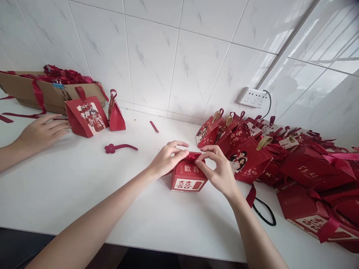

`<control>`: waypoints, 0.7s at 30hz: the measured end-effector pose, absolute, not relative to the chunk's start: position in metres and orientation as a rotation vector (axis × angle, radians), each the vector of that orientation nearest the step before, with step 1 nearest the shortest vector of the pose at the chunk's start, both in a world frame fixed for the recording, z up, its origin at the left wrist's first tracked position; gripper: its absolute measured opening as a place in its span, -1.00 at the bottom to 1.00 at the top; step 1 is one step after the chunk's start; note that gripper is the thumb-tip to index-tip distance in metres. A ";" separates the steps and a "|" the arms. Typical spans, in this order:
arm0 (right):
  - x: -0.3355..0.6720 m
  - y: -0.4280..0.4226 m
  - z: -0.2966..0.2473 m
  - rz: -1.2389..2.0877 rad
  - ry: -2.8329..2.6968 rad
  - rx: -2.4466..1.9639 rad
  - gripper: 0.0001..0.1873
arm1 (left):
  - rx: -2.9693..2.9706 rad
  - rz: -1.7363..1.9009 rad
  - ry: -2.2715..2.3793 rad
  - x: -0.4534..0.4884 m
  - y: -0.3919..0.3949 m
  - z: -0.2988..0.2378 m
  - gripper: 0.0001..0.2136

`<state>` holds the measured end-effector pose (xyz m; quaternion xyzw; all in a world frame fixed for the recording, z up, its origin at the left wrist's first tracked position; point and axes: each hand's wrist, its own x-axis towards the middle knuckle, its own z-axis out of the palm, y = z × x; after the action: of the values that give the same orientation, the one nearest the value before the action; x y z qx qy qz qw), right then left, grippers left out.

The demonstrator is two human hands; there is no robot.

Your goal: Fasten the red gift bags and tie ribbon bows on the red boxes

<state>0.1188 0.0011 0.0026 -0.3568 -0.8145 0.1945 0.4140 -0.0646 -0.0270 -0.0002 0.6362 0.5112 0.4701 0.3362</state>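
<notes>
A small red gift box (188, 184) with white and gold lettering stands upright on the white table in front of me. A shiny dark-red ribbon (192, 157) lies gathered across its top. My left hand (169, 158) comes in from the left, thumb and fingers pinching the ribbon at the box's top edge. From the right, my right hand (220, 170) pinches the ribbon's other side, its fingertips close to the box's upper corner. The exact ribbon ends are partly hidden behind my fingers.
Another person's hand (46, 132) rests at left, near a red triangular box (86, 116) and a smaller one (116, 116). Behind is a cardboard carton (52, 95) of ribbons. A flower-ended strap (120, 148) lies mid-table. Several red boxes (246, 158) crowd the right, below a power strip (254, 98).
</notes>
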 end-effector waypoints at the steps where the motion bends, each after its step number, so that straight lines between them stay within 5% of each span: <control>1: 0.119 0.001 0.003 0.552 -2.027 -0.926 -0.86 | 1.689 1.231 1.360 -0.066 -0.028 0.001 -0.67; 14: 0.129 0.011 0.009 1.085 -1.948 -1.158 -0.67 | 1.964 1.000 1.510 -0.081 -0.031 0.011 -0.73; 21: 0.132 0.014 0.010 1.073 -1.935 -1.221 -0.71 | 2.038 0.865 1.544 -0.089 -0.032 0.014 -0.73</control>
<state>0.1319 0.0138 0.0098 -0.4607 -0.7297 0.4048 0.3023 -0.0890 -0.0319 0.0142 0.7367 0.5580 0.3127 0.2193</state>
